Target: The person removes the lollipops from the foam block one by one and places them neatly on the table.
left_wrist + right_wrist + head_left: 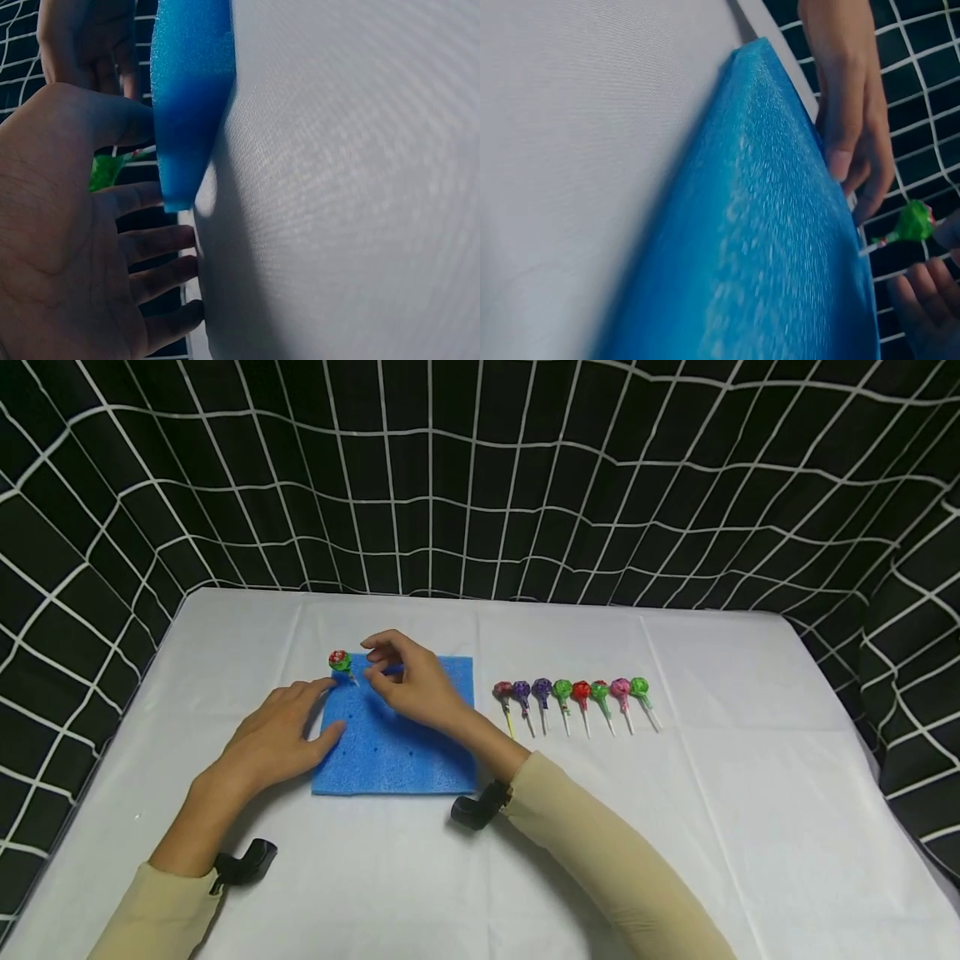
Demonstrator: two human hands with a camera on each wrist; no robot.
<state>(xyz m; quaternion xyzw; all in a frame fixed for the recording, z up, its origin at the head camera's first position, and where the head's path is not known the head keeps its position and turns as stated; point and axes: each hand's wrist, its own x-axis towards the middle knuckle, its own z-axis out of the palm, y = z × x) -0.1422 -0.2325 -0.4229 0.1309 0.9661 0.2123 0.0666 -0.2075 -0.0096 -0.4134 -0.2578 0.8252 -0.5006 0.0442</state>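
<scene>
A lollipop in a green and red wrapper [340, 661] stands by its stick in the far left corner of a blue foam block [405, 772]. My left hand [272, 737] rests against the block's left side, its thumb on the top and its fingers fairly straight. Just right of the lollipop, my right hand [420, 687] hovers over the foam, fingers loosely bent and holding nothing. The right wrist view shows the green wrapper [913, 222] close to the right fingers, its stick meeting the foam. In the left wrist view the left fingers [161, 246] reach along the block's edge.
Right of the block, several wrapped lollipops [581, 692] lie in a row, sticks toward me. Small dark holes [375, 749] dot the foam. A white cloth [750, 827] covers the table, and black netting with white cords [525, 477] surrounds its back and sides.
</scene>
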